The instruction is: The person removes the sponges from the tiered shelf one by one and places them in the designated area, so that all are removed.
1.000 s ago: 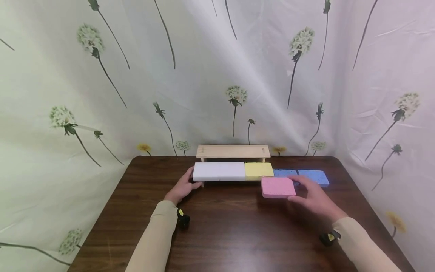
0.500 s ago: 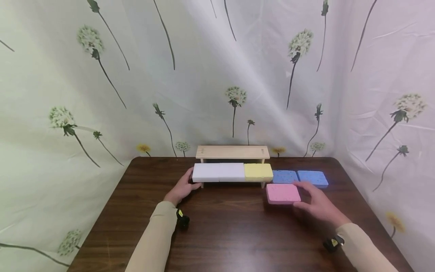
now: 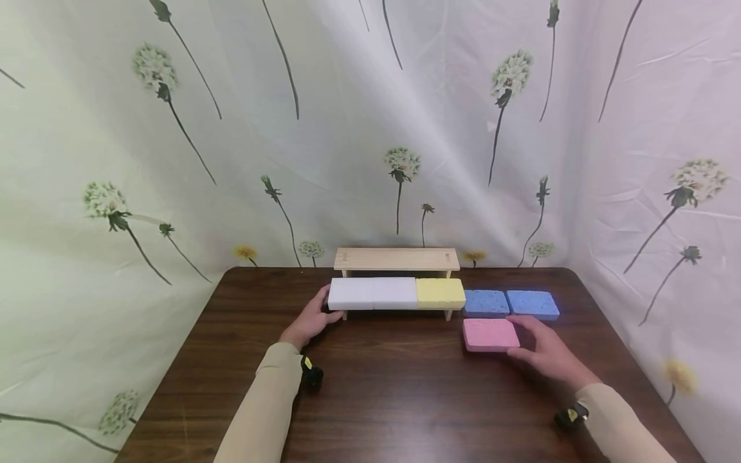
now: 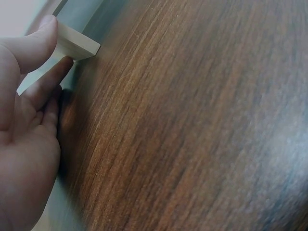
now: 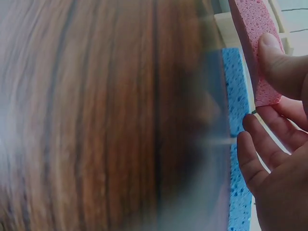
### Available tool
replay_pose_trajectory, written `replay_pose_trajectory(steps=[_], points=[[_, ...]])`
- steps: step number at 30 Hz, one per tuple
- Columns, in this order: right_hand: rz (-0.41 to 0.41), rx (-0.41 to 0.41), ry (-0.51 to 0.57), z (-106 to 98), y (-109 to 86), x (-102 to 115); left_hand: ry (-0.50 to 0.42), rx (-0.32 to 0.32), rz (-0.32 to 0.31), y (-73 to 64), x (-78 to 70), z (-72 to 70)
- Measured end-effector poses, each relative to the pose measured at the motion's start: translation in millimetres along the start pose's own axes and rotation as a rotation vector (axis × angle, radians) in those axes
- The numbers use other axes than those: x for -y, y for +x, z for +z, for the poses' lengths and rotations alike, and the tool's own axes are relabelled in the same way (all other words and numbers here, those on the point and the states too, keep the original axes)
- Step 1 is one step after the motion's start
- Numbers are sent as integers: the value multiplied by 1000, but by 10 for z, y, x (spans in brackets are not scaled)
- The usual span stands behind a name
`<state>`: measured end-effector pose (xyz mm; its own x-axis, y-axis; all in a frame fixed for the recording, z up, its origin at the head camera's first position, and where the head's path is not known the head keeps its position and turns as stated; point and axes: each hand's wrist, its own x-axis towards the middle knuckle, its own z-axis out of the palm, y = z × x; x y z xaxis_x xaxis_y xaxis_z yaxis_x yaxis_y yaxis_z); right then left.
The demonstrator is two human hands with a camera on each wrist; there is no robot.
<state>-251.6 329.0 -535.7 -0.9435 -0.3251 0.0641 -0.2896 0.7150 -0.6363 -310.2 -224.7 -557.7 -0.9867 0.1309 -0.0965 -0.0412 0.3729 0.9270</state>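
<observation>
In the head view my right hand [image 3: 550, 354] pinches a pink sponge [image 3: 491, 335] by its right end, above the table in front of two blue sponges [image 3: 486, 302]. The right wrist view shows the thumb on one face of the pink sponge [image 5: 262, 53] and fingers at its other side. My left hand [image 3: 312, 318] holds the left end of a small wooden stand [image 3: 345, 316], its thumb beside a wooden leg [image 4: 77, 43] in the left wrist view. Two white blocks [image 3: 372, 293] and a yellow sponge [image 3: 440, 292] lie in a row on the stand, hiding most of its front.
Behind the row rises the stand's higher wooden shelf [image 3: 396, 258]. Everything stands near the back of a dark wood-grain table [image 3: 393, 386]. A white curtain [image 3: 347, 128] with dandelion prints hangs behind and along both sides.
My right hand has carried the pink sponge rightward and nearer to me, away from the yellow sponge. More of the left blue sponge shows now. My left hand stays where it was.
</observation>
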Motion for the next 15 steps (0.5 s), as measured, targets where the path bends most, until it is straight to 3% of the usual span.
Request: replay_pose_trajectory(steps=[15], points=[[15,10,-25,58,72,-173,-5,-8,-7,-19,-37,7]])
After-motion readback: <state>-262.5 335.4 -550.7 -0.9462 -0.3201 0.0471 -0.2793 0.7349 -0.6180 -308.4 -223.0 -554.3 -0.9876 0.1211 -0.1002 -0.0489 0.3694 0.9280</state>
